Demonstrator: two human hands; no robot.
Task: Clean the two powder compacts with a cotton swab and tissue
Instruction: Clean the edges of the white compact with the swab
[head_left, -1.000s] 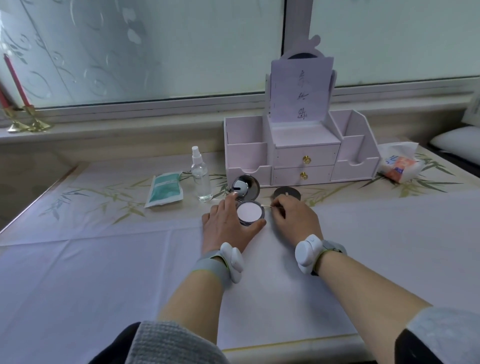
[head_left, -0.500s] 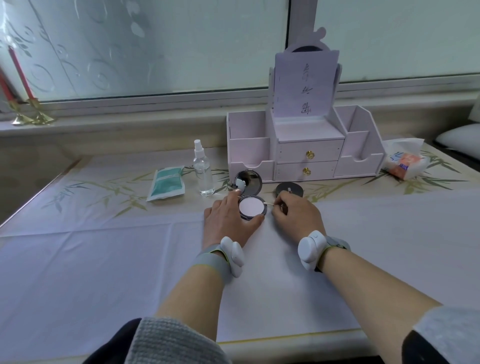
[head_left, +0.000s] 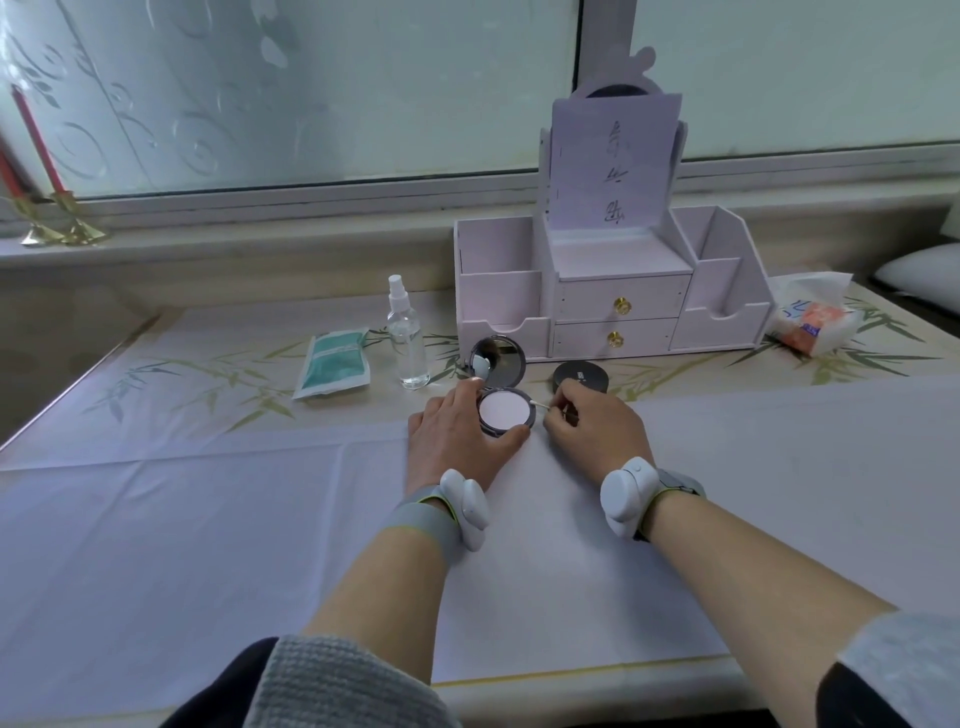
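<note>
Left hand (head_left: 457, 431) cups the open compact (head_left: 506, 411); right hand (head_left: 597, 423) pinches the swab (head_left: 540, 404) at its 3 o'clock rim. Pressing hard could gouge powder.

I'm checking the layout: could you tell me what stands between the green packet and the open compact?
In the head view, a clear spray bottle stands between the green packet and the open compact.

The open compact (head_left: 506, 410) has a glossy mirrored lid and matt pale powder. Spray bottle (head_left: 407, 343) is clear, shiny plastic, upper-left candle holders (head_left: 62, 228) look like polished brass, tablecloth (head_left: 208, 519) is smooth matt fabric, and the organizer (head_left: 613, 291) is matt painted board.
</note>
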